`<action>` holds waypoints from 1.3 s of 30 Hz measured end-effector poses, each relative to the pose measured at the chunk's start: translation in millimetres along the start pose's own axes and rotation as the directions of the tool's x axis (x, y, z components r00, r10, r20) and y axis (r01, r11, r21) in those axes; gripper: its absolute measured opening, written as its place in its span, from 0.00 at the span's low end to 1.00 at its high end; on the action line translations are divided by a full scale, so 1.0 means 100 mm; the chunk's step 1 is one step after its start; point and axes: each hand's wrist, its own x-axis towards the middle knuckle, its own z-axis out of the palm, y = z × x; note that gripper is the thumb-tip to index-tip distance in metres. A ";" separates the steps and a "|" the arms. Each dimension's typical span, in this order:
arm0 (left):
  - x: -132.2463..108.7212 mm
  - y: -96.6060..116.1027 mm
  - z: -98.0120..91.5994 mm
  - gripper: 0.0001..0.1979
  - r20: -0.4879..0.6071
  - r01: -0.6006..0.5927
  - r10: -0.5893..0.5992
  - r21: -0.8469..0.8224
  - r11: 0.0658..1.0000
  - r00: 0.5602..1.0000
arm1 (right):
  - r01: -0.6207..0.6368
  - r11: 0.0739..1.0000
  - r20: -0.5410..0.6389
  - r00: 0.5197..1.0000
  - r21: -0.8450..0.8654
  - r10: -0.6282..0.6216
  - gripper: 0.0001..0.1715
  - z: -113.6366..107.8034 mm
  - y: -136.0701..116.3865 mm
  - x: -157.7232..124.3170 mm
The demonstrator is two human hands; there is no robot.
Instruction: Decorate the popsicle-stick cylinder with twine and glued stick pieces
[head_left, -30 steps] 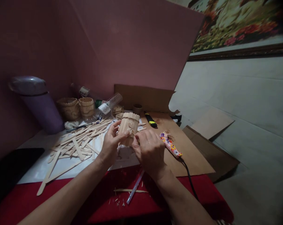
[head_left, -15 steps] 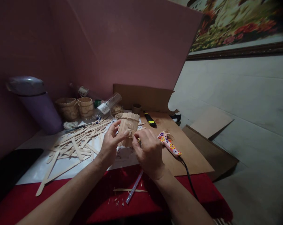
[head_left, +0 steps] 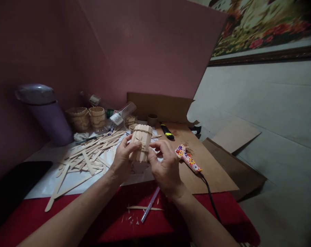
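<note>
A small round holder made of upright wooden craft sticks (head_left: 142, 140) is held above the table between both hands. My left hand (head_left: 124, 156) grips its left side, thumb pressed on the front. My right hand (head_left: 164, 164) cups its right side, fingers curled against the sticks. A small wooden ornament sits on the holder's front. To the left lies a loose heap of craft sticks (head_left: 88, 156) on white paper.
A patterned glue gun (head_left: 187, 158) with black cord lies on brown cardboard (head_left: 209, 171) at right. A glue stick (head_left: 150, 205) lies on the red cloth. Two small baskets (head_left: 87, 117), plastic bottles, a purple flask (head_left: 46, 113) and a yellow-black cutter (head_left: 167, 130) stand behind.
My right hand has shifted from pinching at the holder's front to cupping its right side. The holder has turned slightly and sits a little higher in view.
</note>
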 end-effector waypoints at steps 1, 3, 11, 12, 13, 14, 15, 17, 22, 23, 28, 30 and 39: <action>0.00 0.00 0.00 0.28 -0.004 -0.004 0.004 0.002 1.000 1.000 | -0.058 0.997 -0.004 0.998 0.046 0.058 0.05 0.01 0.00 0.00; 0.00 -0.01 0.00 0.28 0.002 -0.014 0.014 0.011 1.000 1.000 | -0.180 0.972 0.002 0.983 0.153 0.182 0.12 0.04 -0.01 0.01; -0.03 -0.05 0.01 0.28 0.078 -0.033 0.033 0.008 0.999 0.996 | -0.412 0.790 0.149 0.909 0.454 0.389 0.19 0.08 0.08 0.06; -0.03 -0.05 0.01 0.27 0.086 -0.024 0.024 0.004 1.000 0.996 | -0.411 0.789 0.144 0.909 0.456 0.391 0.19 0.08 0.09 0.06; -0.03 -0.04 0.02 0.26 0.093 -0.017 0.017 0.000 1.000 0.996 | -0.412 0.790 0.140 0.909 0.455 0.393 0.19 0.08 0.09 0.06; -0.03 -0.04 0.02 0.25 0.099 -0.014 0.014 0.000 1.000 0.995 | -0.412 0.790 0.136 0.908 0.454 0.395 0.19 0.08 0.09 0.06; -0.03 -0.05 0.01 0.24 0.107 -0.011 0.011 0.003 1.000 0.994 | -0.413 0.789 0.135 0.908 0.454 0.397 0.20 0.08 0.09 0.06; -0.02 -0.07 0.00 0.25 0.123 -0.023 0.020 0.019 1.000 0.992 | -0.419 0.787 0.138 0.905 0.453 0.403 0.20 0.07 0.09 0.06; 0.02 -0.12 -0.03 0.30 0.069 -0.062 0.058 0.054 0.997 0.996 | -0.434 0.778 0.139 0.897 0.454 0.420 0.21 0.07 0.09 0.07; 0.02 -0.12 -0.02 0.30 0.060 -0.050 0.047 0.046 0.998 0.997 | -0.436 0.769 0.150 0.896 0.468 0.417 0.21 0.07 0.09 0.07; -0.02 -0.07 0.01 0.27 0.043 0.030 -0.030 -0.009 1.000 0.999 | -0.446 0.711 0.196 0.891 0.543 0.409 0.20 0.08 0.12 0.08; -0.02 -0.06 0.01 0.27 0.052 0.026 -0.026 -0.008 1.000 0.998 | -0.465 0.699 0.213 0.882 0.543 0.421 0.22 0.08 0.12 0.08; -0.02 -0.09 0.01 0.29 0.084 0.010 -0.011 0.006 1.000 0.996 | -0.466 0.697 0.203 0.880 0.544 0.430 0.24 0.10 0.15 0.09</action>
